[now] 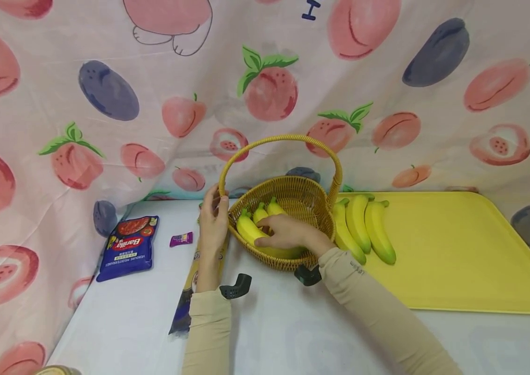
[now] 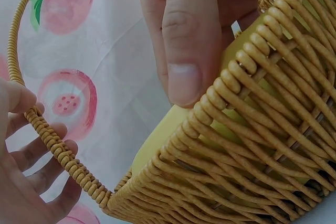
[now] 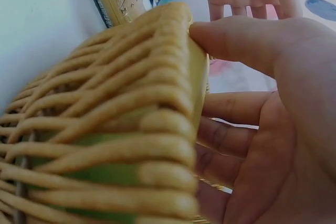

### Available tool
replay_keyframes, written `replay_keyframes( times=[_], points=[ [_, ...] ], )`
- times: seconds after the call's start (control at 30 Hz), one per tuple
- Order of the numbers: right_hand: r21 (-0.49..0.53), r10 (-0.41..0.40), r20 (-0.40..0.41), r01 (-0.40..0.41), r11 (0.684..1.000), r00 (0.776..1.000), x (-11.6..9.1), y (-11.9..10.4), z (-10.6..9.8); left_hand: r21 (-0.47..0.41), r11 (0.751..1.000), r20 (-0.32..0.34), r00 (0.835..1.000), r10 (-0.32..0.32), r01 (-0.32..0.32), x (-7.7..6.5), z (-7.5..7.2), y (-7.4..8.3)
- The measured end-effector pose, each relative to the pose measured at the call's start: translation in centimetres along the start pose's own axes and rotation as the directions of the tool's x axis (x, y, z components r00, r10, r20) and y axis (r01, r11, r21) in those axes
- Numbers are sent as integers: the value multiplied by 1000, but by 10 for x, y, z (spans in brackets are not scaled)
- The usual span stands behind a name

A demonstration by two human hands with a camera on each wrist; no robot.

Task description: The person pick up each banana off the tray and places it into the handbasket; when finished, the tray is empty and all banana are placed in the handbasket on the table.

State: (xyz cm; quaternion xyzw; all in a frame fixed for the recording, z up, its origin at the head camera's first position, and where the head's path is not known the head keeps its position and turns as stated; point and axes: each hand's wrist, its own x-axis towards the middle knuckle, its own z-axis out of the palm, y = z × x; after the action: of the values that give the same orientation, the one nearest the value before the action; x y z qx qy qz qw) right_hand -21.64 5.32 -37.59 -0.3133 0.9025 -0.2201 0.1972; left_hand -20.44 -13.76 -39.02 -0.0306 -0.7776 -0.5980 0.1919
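Note:
A wicker basket (image 1: 304,190) with a tall arched handle (image 1: 283,138) stands near the middle of the table. My left hand (image 1: 213,224) holds the handle's left foot, thumb on one side and fingers on the other, as the left wrist view (image 2: 39,166) shows. Inside the basket lie several yellow bananas, their stems toward the back left. With my right hand (image 1: 288,232) I grip the frontmost banana (image 1: 248,229), thumb on its near side by the rim and fingers behind it. The basket wall and my hand hide part of it.
Right of the basket, three more bananas (image 1: 358,226) lie on a yellow tray (image 1: 457,250). A long yellow package (image 1: 191,284) lies under my left forearm. Farther left are a small purple packet (image 1: 181,239) and a blue pouch (image 1: 128,252). A patterned cloth (image 1: 161,67) hangs behind.

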Motion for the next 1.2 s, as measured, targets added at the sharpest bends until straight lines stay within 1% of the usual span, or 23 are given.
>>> replay_keyframes(
  times=[0.13, 0.17, 0.27, 0.37, 0.4, 0.53, 0.6, 0.77, 0.83, 0.9, 1.0, 1.1, 1.2],
  points=[
    [13, 9, 5, -9, 1000, 1000, 0, -1, 1, -3, 1000, 3, 1000, 4, -4, 0, 0, 0],
    [16, 12, 6, -13, 1000, 1000, 0, -1, 1, -5, 1000, 9, 1000, -6, 6, -1, 0, 5],
    [25, 26, 12, -26, 999, 1000, -2, 0, 1, -4, 1000, 9, 1000, -5, 5, -1, 0, 4],
    [60, 39, 9, -39, 997, 999, -4, 2, 1, -3, 1000, 10, 1000, -8, 8, -1, 0, 3],
    [78, 43, 4, -43, 996, 999, -6, 3, 1, -1, 1000, 3, 1000, 2, -2, 0, 1, -1],
    [142, 36, -38, -30, 989, 999, -12, 6, 0, -5, 1000, 4, 1000, -2, 2, -1, 2, 0],
    [153, 22, -69, -12, 988, 997, -15, 8, -2, -13, 1000, 9, 1000, -11, 11, -1, 1, 4],
    [142, -19, -157, 42, 989, 987, -26, 11, -6, -32, 999, 28, 999, -19, 20, -7, -3, 25],
    [149, -23, -194, 53, 987, 981, -32, 13, -7, -37, 999, 33, 999, -21, 22, -8, -3, 29],
    [161, -19, -233, 58, 985, 972, -39, 16, -9, -32, 999, 33, 999, -29, 30, -7, -3, 24],
    [179, -14, -293, 70, 981, 956, -50, 22, -11, -18, 999, 25, 999, -28, 28, -4, -2, 11],
    [209, -9, -352, 89, 974, 936, -60, 30, -12, -10, 1000, 13, 1000, -3, 4, -2, 0, 2],
    [237, 4, -397, 98, 967, 918, -69, 37, -14, -13, 1000, 2, 1000, 18, -18, -1, 1, -1]
  ],
)
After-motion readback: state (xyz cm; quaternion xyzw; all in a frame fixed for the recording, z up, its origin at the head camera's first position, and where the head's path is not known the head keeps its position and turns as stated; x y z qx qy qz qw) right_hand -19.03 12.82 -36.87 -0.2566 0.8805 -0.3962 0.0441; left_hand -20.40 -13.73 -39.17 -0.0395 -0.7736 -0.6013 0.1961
